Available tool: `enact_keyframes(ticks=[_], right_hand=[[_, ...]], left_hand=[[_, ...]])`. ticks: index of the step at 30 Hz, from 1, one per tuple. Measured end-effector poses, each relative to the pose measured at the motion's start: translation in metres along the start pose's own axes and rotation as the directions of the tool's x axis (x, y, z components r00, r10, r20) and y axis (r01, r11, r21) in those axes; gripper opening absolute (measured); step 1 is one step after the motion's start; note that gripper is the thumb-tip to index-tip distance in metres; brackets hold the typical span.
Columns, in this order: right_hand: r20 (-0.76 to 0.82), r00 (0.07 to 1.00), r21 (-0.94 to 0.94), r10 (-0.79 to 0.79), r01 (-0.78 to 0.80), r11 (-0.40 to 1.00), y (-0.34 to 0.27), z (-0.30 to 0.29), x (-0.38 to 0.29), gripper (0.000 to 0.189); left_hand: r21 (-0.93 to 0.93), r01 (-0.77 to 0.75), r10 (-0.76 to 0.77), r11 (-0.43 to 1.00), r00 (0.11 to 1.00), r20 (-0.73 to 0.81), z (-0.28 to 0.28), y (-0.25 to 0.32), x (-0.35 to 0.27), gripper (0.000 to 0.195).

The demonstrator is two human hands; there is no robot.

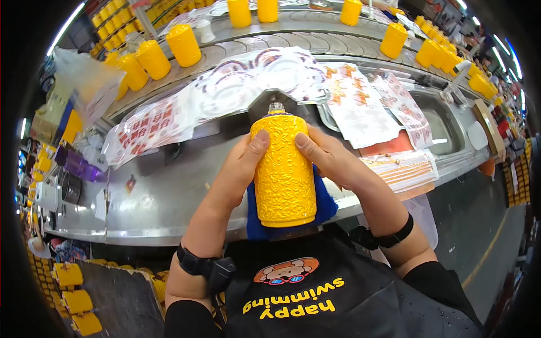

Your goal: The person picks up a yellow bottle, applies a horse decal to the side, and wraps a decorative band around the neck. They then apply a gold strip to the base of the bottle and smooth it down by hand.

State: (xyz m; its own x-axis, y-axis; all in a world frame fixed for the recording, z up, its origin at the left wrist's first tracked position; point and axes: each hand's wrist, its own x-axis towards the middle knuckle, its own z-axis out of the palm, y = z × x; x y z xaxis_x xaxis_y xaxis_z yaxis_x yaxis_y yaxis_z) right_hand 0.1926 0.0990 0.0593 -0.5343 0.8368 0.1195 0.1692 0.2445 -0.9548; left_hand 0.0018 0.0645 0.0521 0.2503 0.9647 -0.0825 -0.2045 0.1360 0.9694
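Note:
Both of my hands grip a yellow bottle (285,173) with raised scrollwork, its clear threaded neck (276,107) pointing away from me. My left hand (243,162) holds the left side with the thumb on top. On the opposite side, my right hand (323,152) presses its thumb near the shoulder; the other fingers of both hands are mostly hidden. Beneath the bottle a blue cloth (327,200) lies over the front edge of the steel worktable (169,203). Beyond the neck sits a dark angular holder (258,105).
Printed decal sheets (146,126) lie left, with patterned sheets (355,97) to the right. Gold-striped strips (401,169) rest near a steel sink (439,122). Behind runs a slatted conveyor (296,40) carrying yellow bottles (183,45). A purple bottle (80,167) lies at left.

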Motion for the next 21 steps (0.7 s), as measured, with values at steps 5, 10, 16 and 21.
enact_keyframes(ticks=[5, 10, 16, 21], right_hand=[[0.048, 0.957, 0.049, 0.287, -0.290, 0.956, 0.014, -0.016, 0.008, 0.061], [-0.023, 0.998, 0.056, 0.052, -0.050, 0.997, 0.029, -0.008, 0.013, 0.058], [-0.170, 0.984, -0.036, 0.047, -0.054, 0.998, 0.044, -0.007, 0.023, 0.054], [-0.113, 0.988, -0.130, -0.104, 0.089, 0.988, 0.038, -0.014, -0.011, 0.053]], left_hand=[[0.025, 0.038, -0.038, 0.999, 0.999, -0.001, -0.003, -0.004, 0.026, 0.048], [0.099, -0.051, 0.060, 0.994, 0.994, -0.093, -0.007, -0.011, 0.029, 0.049], [0.467, 0.029, 0.146, 0.884, 0.931, -0.334, -0.012, -0.003, 0.014, 0.076], [0.666, -0.494, 0.541, 0.559, 0.826, 0.159, -0.005, -0.015, -0.042, 0.096]])
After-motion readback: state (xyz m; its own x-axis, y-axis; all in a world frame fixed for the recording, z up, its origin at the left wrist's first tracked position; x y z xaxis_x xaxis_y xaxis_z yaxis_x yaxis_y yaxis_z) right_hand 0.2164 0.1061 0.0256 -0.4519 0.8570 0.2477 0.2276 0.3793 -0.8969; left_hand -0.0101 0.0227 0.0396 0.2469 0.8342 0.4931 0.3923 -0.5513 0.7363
